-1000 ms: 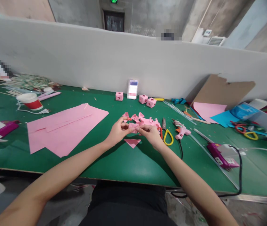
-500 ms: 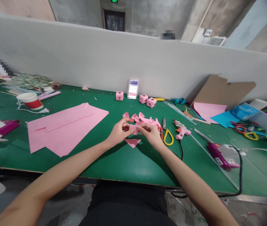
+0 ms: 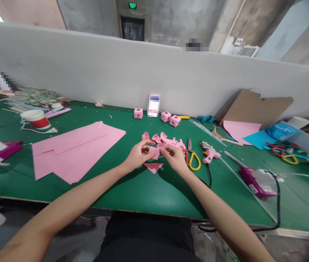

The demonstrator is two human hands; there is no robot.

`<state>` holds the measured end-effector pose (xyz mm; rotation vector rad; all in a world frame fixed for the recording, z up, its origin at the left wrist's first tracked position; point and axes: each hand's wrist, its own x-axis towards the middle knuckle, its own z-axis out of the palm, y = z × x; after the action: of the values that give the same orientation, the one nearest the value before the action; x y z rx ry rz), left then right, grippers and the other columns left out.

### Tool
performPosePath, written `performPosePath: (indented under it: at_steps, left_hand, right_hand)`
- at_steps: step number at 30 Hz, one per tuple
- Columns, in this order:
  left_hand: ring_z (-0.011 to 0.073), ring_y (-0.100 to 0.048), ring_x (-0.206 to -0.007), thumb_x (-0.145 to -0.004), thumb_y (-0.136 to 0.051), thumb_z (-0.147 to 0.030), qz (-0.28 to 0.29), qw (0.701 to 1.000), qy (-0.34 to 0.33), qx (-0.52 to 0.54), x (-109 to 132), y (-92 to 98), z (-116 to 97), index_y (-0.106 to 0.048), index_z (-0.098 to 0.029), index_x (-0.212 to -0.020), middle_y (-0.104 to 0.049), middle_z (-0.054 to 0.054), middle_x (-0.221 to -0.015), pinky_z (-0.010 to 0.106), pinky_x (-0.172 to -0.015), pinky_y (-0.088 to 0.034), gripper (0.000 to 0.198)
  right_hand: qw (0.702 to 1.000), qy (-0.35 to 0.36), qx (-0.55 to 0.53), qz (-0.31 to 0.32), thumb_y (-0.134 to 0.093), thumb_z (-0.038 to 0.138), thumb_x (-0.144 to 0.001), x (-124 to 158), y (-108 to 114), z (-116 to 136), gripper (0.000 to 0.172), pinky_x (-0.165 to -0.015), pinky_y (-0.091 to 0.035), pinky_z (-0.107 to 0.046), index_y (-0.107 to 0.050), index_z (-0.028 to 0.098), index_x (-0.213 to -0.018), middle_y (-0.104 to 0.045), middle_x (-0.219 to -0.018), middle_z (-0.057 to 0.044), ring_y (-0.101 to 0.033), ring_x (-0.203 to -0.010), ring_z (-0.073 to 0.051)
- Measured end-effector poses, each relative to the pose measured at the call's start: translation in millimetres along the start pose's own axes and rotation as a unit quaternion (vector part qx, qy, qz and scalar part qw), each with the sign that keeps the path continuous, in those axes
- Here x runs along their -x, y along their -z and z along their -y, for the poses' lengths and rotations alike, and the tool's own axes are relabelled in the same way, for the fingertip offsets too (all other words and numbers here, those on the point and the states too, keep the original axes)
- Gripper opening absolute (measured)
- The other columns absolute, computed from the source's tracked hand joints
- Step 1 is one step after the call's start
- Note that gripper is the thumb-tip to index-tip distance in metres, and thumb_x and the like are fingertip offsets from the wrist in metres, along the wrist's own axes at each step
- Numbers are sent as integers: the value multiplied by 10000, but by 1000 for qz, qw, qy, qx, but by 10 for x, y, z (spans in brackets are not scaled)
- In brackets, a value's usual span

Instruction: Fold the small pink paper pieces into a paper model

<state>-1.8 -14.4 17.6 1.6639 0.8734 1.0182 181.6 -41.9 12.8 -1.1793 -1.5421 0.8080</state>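
Between my two hands is a small piece of pink paper (image 3: 153, 153), held above the green table. My left hand (image 3: 139, 154) pinches its left side, with thumb and forefinger closed. On the opposite edge, the fingers of my right hand (image 3: 173, 155) are pinched together too. Just below lies a pink paper triangle (image 3: 153, 167) flat on the table. A heap of pink paper scraps (image 3: 168, 139) sits behind my fingers and is partly covered by them. Scissors with yellow and red handles (image 3: 195, 161) rest right of my right hand.
Pink sheets (image 3: 75, 153) lie at left, near a paper cup (image 3: 36, 119). Three pink paper boxes, one a cube (image 3: 138, 113), stand along the partition. A pink glue gun (image 3: 211, 154), a purple power strip (image 3: 255, 182) and a black cable (image 3: 279, 203) are at right.
The small pink paper piece has turned between my fingers and shows more of its flat face. Both hands stay in nearly the same place; the camera view has tipped slightly upward.
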Motion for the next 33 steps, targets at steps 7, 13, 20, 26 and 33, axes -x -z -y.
performPosePath:
  at_steps: [7,13,20,26,33]
  left_hand:
    - [131,-589,-655,-723,-702,-284,-6,999,17,39,3,-3,-26,-535,-168,-1062,-588,-32,-701,243,-633,-464,395]
    - [143,-630,-708,-725,-732,-298,-7,998,25,64,-10,18,-6,-515,-166,-1074,-654,1,-774,267,-696,-485,431]
    - [157,-657,-712,-729,-726,-292,6,997,32,72,-5,4,15,-527,-162,-1079,-644,-4,-761,281,-693,-517,423]
    - [172,-674,-750,-741,-721,-308,11,997,36,70,-13,10,32,-527,-149,-1103,-675,34,-828,304,-730,-529,440]
    - [160,-666,-718,-733,-738,-334,5,996,32,82,-12,11,33,-538,-155,-1078,-668,14,-791,281,-694,-520,438]
  right_hand:
    - [1000,10,21,0,-588,530,-854,16,-8,31,364,-635,-483,-289,-647,190,-739,-680,-733,-44,-621,-685,-187]
    - [996,-61,-60,14,-415,683,-879,-17,-8,-19,554,-584,-481,-277,-648,195,-762,-677,-740,-53,-641,-670,-181]
    - [1000,-17,-18,12,-618,547,-825,7,-32,-31,358,-603,-479,-277,-613,192,-781,-645,-722,-28,-622,-675,-176]
    - [1000,2,7,18,-593,489,-856,22,-30,-26,305,-623,-478,-282,-615,199,-763,-647,-715,-27,-610,-673,-175]
    - [1000,0,1,21,-603,529,-838,18,-4,-1,349,-607,-468,-279,-647,189,-769,-654,-712,-28,-603,-659,-176]
